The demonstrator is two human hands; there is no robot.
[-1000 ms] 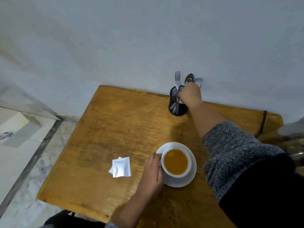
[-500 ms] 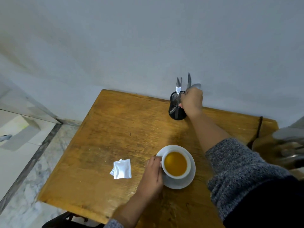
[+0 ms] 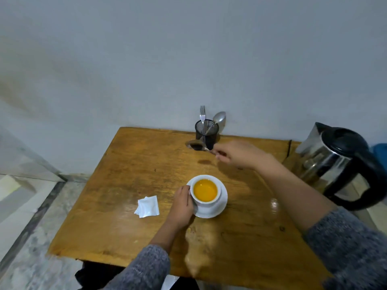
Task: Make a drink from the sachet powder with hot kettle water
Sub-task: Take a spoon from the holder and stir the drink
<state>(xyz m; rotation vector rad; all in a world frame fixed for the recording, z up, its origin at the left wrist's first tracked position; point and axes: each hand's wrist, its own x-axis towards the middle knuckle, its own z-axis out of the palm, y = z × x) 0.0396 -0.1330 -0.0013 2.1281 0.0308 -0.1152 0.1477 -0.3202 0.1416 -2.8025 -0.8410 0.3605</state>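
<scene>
A white cup (image 3: 206, 200) full of orange drink stands on a white saucer (image 3: 219, 208) in the middle of the wooden table (image 3: 129, 170). My left hand (image 3: 183, 204) grips the cup at its left side. My right hand (image 3: 238, 154) hovers above the table in front of the cutlery holder, pinching the handle of a spoon (image 3: 196, 146) whose bowl points left. The torn white sachet (image 3: 147, 206) lies flat, left of the cup. The steel kettle (image 3: 335, 162) with a black lid and handle stands at the table's right edge.
A black mesh cutlery holder (image 3: 206, 132) with a fork (image 3: 202, 116) and a large spoon (image 3: 218, 119) stands against the wall at the back of the table. Pale floor tiles lie to the left, below the table edge.
My right hand has pulled a spoon out of the cutlery holder and lowered it in front of the holder. The camera tilted, bringing the kettle into view. My left hand stays on the cup.
</scene>
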